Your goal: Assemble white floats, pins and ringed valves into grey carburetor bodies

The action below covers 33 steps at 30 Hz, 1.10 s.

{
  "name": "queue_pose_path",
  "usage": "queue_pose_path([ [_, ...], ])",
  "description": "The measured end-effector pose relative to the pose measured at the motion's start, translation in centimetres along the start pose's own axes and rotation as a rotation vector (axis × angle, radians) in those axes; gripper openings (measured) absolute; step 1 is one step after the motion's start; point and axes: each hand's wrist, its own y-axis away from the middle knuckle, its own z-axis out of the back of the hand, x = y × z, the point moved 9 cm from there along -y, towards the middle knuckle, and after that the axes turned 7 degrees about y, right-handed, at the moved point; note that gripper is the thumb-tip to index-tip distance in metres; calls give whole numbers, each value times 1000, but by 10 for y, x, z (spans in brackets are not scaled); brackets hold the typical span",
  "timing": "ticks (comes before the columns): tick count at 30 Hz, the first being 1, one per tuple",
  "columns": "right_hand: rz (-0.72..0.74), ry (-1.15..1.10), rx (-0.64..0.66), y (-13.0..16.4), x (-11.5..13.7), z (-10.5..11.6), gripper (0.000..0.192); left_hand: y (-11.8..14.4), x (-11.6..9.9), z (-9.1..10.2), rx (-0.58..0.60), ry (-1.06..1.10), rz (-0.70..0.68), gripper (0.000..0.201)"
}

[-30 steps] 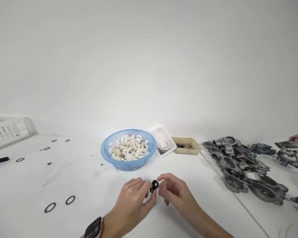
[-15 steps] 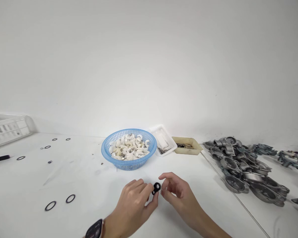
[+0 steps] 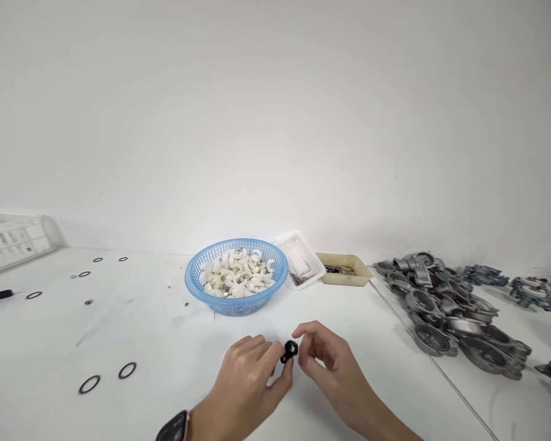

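My left hand, with a smartwatch on the wrist, pinches a small black ring-shaped part between thumb and fingers just above the white table. Close against the part's right side is my right hand, fingers curled and fingertips at the part. A blue basket full of white curved pieces stands behind the hands.
Black O-rings lie loose on the table's left. A white tray and a beige tray sit right of the basket. A heap of grey metal castings covers the right side. A white crate stands far left.
Both hands stay together on the black part with only small finger shifts. Another person's hand at the far right edge, seen one second ago, has gone from view.
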Motion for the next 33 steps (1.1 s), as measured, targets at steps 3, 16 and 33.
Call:
queue_pose_path([
  [3, 3, 3, -7, 0, 0, 1, 18, 1, 1, -1, 8, -4, -5, 21],
  [16, 262, 339, -95, 6, 23, 7, 25, 11, 42, -43, 298, 910, 798, 37],
  [33, 619, 609, -241, 23, 57, 8, 41, 15, 27, -63, 432, 1315, 870, 52],
])
